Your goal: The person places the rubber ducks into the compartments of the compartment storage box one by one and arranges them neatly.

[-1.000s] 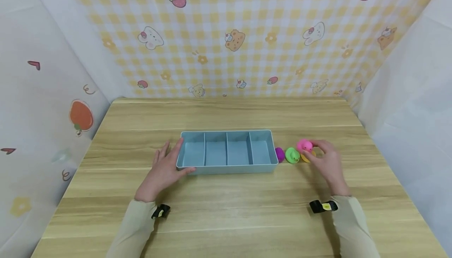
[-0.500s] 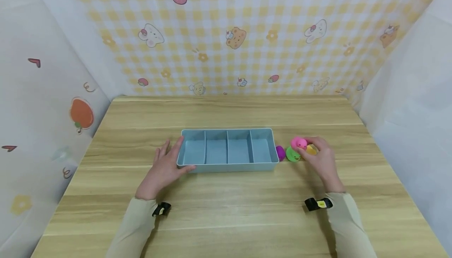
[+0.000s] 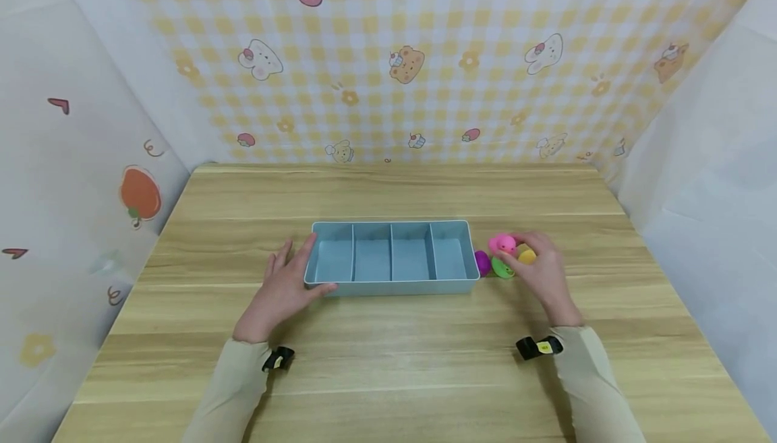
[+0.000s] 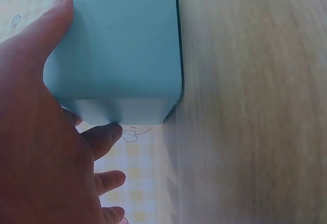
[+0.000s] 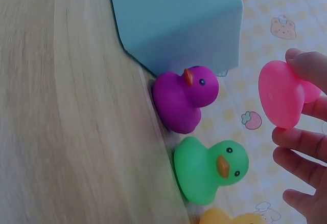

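Note:
A blue-grey tray (image 3: 388, 288) with several compartments lies on the table. Its left end is touched by my left hand (image 3: 280, 294), thumb along the front wall and relaxed fingers at the side, also seen in the left wrist view on the tray (image 4: 122, 40). My right hand (image 3: 543, 274) pinches a pink duck (image 5: 280, 95) between thumb and fingers, held above the table. Below it, in the right wrist view, a purple duck (image 5: 176, 101) sits by the tray's right end, then a green duck (image 5: 196, 170) and a yellow duck (image 5: 225, 217), partly cut off.
The wooden table (image 3: 388, 362) meets a yellow checked cloth (image 3: 364, 25) at its back edge. White sheets hang at the left (image 3: 79, 193) and right. A black strap device sits at each wrist.
My right hand has carried the pink duck leftward, from over the yellow duck to above the green one. My left hand stays at the tray's left end.

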{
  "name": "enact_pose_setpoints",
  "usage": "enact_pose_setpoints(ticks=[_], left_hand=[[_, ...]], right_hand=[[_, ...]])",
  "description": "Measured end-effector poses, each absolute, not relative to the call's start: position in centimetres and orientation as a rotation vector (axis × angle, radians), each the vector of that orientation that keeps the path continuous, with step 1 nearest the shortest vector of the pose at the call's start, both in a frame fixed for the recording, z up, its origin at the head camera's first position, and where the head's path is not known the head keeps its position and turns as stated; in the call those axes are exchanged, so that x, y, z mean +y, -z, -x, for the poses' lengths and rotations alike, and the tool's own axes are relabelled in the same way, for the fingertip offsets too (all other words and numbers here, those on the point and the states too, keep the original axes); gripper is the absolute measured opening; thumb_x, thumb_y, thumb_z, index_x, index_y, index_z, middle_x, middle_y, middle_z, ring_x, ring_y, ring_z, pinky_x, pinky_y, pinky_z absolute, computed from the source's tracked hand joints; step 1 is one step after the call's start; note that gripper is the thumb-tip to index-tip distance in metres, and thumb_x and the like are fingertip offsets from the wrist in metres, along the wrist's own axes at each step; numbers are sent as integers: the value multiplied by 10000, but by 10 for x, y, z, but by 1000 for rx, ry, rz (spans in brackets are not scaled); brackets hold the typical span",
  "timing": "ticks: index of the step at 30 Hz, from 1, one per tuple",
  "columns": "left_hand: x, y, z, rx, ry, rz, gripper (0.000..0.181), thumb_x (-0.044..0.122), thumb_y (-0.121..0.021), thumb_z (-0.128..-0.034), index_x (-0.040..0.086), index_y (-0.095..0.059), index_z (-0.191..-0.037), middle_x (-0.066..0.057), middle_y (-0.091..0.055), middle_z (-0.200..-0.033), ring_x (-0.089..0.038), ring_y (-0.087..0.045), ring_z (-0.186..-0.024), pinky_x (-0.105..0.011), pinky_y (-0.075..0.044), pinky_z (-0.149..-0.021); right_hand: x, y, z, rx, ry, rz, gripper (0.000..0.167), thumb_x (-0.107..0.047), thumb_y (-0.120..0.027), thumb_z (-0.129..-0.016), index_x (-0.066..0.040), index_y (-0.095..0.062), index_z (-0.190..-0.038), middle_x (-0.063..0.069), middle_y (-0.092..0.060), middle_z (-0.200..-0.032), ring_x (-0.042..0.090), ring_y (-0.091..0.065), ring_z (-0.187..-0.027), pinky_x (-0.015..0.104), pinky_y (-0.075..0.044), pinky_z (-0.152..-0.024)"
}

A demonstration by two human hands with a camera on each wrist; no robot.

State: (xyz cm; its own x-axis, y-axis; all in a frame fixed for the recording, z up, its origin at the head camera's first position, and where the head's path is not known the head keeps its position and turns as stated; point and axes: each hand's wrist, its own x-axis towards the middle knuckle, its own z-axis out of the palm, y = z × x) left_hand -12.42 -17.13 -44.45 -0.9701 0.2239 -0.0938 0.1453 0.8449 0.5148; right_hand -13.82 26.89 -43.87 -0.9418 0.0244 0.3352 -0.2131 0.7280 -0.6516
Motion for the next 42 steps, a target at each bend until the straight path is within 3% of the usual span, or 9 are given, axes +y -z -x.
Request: enact_pose_setpoints(ticks=[5, 15, 23, 31, 42], left_hand=[[-171, 445, 125, 2865, -800, -296, 1059, 632, -647, -787, 187, -66, -1553, -199, -331, -1519, -458, -34, -1446, -653, 13, -1127], [-173, 447, 124, 2885, -781, -314, 1052, 634, -629, -802, 188, -43, -1553, -209, -387, -1482, -455, -52, -1446, -668, -15, -1118], [-172, 448, 124, 2879, -782, -311, 1054, 655, -612, -800, 199, -33, -1553, -201, -369, -1497, -455, -42, -1447, -665, -11, -1120], [-173, 448, 124, 2881, -785, -313, 1053, 639, -622, -804, 199, -27, -1553, -204, -363, -1499, -462, -47, -1444, -660, -12, -1124], [-172, 447, 124, 2883, -793, -324, 1050, 627, -630, -807, 178, -43, -1553, -210, -387, -1482, -473, -53, -1440, -670, -14, -1118]], right_hand=[[263, 439, 140, -2585, -1061, -172, 364, -190, -799, -777, 18, -674, -1048, 159, -628, -995, 286, -540, -984, 496, -427, -868], [249, 437, 144, -2562, -1046, -269, 331, -120, -816, -732, 13, -685, -1005, 162, -651, -974, 294, -536, -988, 437, -405, -868], [236, 435, 146, -2591, -1091, -305, 322, -163, -818, -743, -23, -687, -1002, 116, -651, -964, 255, -523, -981, 414, -405, -867], [223, 429, 151, -2621, -1104, -375, 331, -157, -805, -763, -31, -683, -1044, 121, -656, -1020, 261, -525, -1013, 465, -434, -880], [206, 427, 156, -2603, -1057, -465, 303, -171, -811, -761, -27, -693, -1000, 114, -669, -998, 248, -540, -970, 492, -528, -740]])
